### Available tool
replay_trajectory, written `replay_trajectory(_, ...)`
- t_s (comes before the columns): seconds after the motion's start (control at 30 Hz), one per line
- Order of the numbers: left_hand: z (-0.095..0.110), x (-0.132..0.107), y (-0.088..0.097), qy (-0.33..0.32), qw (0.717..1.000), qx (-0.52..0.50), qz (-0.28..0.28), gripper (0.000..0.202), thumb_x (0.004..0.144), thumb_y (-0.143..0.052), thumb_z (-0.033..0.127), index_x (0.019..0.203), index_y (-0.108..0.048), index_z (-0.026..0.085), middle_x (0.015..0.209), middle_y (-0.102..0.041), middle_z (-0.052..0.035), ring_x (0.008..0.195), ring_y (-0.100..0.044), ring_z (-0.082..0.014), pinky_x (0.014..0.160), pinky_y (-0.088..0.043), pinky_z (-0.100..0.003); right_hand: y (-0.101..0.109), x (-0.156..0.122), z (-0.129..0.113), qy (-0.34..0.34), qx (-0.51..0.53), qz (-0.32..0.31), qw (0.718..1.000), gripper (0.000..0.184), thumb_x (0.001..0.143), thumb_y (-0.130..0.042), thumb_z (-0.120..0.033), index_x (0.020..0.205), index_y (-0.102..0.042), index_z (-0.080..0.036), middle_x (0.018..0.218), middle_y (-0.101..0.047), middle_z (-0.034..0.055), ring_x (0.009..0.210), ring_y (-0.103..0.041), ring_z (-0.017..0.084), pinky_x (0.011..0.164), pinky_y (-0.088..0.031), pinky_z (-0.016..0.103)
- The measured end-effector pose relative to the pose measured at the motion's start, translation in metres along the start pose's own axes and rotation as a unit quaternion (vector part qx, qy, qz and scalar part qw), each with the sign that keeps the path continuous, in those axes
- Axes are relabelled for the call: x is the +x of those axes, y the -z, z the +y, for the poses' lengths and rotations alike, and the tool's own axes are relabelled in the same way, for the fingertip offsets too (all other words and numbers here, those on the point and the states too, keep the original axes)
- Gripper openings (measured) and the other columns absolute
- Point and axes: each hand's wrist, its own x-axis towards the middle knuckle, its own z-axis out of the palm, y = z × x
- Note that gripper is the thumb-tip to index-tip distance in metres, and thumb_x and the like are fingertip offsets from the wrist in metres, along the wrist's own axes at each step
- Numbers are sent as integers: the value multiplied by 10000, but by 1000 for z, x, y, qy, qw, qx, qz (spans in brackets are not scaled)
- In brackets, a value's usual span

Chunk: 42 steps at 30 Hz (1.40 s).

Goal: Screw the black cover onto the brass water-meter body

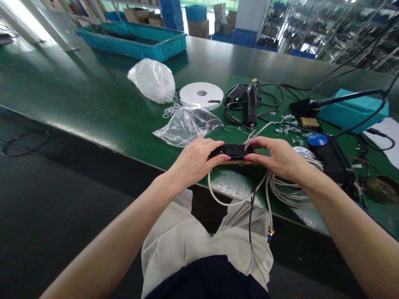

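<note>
While both hands close in at the centre of the frame, we see the left hand (195,160) gripping one end of a small black module (232,152), fingers curled over its top edge, thumb underneath. Our right hand (279,157) pinches the other end, fingertips shut on it right where a white cable (237,199) meets it. The module hovers just over the near edge of the green tabletop (93,99), flat side up, with a square window showing.

The cable is already joined to the module, we judge, and loops down toward our lap; a thin dark lead (251,220) hangs loose with bare coloured wires, so that end looks unfinished.

Moving outward: a coil of white cable (293,191) lies just right of the hands, a clear plastic bag (187,124) just above them. Further up sit a black electric screwdriver (251,106), a white tape roll (201,94) and a crumpled white bag (152,79). At upper left, a teal bin (134,39); at right, a teal box (352,110). Nothing blocks the hands.
</note>
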Motion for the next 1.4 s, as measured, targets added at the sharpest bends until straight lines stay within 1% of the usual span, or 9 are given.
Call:
replay_trajectory(0.1,2,3,2,28,999,-39,-22,350,854,-573,456,1050,-579,166,987,-650,-47,911,-604,-209,938,-433,-386,3,-1,-3,-24,37,-31,999,310,758,-654,-361,1011,-611,-186,999,-684,48,916,-633,206,841,-485,348)
replay_trajectory(0.27,1,7,5,47,994,-79,-51,308,833,-599,451,1043,-550,231,989,-657,20,884,-607,-174,1125,-170,-465,11,5,-9,-62,87,-93,990,365,733,-674,-325,1060,-590,-187,1007,-674,51,898,-627,209,848,-473,366)
replay_trajectory(0.43,-2,13,8,86,985,-129,-72,266,806,-629,413,998,-550,247,969,-643,47,875,-604,-162,1145,-87,-466,13,10,-10,-42,61,-110,991,342,788,-628,-334,1105,-583,-211,1042,-663,44,926,-611,203,862,-450,357)
replay_trajectory(0.77,1,21,20,147,962,-193,-125,203,779,-649,324,920,-532,234,863,-608,52,857,-576,-171,1099,-197,-465,14,10,-13,-77,81,-128,985,344,805,-618,-337,1132,-549,-253,1014,-654,8,891,-601,177,829,-457,336)
replay_trajectory(0.97,2,19,20,136,965,-189,-124,235,798,-627,291,1013,-533,281,998,-628,51,968,-573,-178,1113,-158,-479,13,6,-19,-82,59,-124,987,383,829,-582,-334,1196,-521,-243,1131,-620,32,1009,-576,183,918,-436,345)
replay_trajectory(1.07,3,17,19,136,968,-179,-115,238,809,-610,288,1036,-536,285,1027,-630,33,1005,-566,-186,1123,-127,-504,29,-6,-29,-86,-6,-117,989,418,818,-586,-336,1218,-519,-236,1266,-554,48,1142,-512,203,991,-387,354)
replay_trajectory(1.13,3,17,20,136,969,-172,-114,242,808,-609,279,1040,-540,285,1035,-629,29,1021,-561,-190,1125,-99,-529,50,-8,-35,-112,-29,-131,985,298,814,-581,-374,1080,-610,-243,1164,-618,31,1049,-562,200,909,-433,332)
replay_trajectory(1.27,4,17,24,134,970,-168,-117,224,811,-583,259,1033,-551,271,1039,-631,16,1031,-564,-199,1128,-61,-560,89,32,-31,-179,-3,-50,983,285,861,-477,-430,777,-636,-208,718,-651,5,680,-587,148,614,-437,265)
replay_trajectory(1.4,0,17,21,122,972,-169,-107,247,776,-564,218,1022,-554,246,993,-645,-1,975,-594,-213,1112,-81,-606,91,113,-4,-204,-34,61,977,157,811,-584,-313,832,-624,-163,817,-655,46,722,-576,141,679,-447,272)
